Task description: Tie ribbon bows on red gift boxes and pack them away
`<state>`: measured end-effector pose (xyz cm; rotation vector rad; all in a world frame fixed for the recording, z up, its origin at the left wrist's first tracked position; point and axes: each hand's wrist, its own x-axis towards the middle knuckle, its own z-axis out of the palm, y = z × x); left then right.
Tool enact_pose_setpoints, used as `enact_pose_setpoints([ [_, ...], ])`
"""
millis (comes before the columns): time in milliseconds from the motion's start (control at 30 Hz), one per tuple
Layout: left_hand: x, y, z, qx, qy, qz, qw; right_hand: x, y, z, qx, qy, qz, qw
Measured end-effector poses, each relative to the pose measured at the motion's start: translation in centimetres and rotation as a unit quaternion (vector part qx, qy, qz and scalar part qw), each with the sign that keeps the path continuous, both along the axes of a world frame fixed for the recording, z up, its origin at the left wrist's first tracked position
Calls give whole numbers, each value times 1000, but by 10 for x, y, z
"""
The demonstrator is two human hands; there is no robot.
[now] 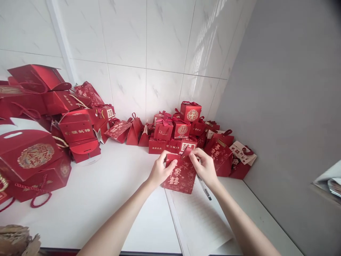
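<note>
A red paper gift box with pale printed characters and a floral pattern stands upright between my hands, above an open notebook. My left hand grips its upper left edge, the thumb lying on the front face. At the top right corner, my right hand pinches a dark red ribbon that rises from the box's top. Whether the ribbon is tied cannot be made out. Just below my right hand, a pen lies on the notebook.
Many red gift boxes with cord handles are heaped at the left. Smaller ribboned boxes are stacked against the tiled wall, and red bags lean at the right by a grey wall. Crumpled brown material lies at the lower left.
</note>
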<state>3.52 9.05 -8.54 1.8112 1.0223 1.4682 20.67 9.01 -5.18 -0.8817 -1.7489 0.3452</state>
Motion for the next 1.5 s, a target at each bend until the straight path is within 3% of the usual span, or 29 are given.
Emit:
enact_pose_setpoints([
  [100, -1, -2, 3, -5, -4, -6, 1000, -3, 5, 6, -27, 2, 28, 999],
  [233, 4, -4, 10, 30, -8, 19, 999, -12, 1, -7, -29, 28, -5, 999],
  [400, 10, -1, 16, 137, -8, 83, 987, -19, -3, -20, 32, 32, -20, 999],
  [533, 7, -1, 20, 188, 12, 93, 978, -19, 1, -22, 95, 25, -5, 995],
  [800, 1, -6, 27, 188, 27, 42, 981, -19, 4, -32, 213, -62, -8, 975],
  [1033, -3, -3, 22, 181, 82, 42, 979, -16, 3, -33, 198, -129, 2, 972],
  [1500, -2, -6, 23, 150, 74, 45, 985, -17, -3, -25, 163, -180, -27, 970],
])
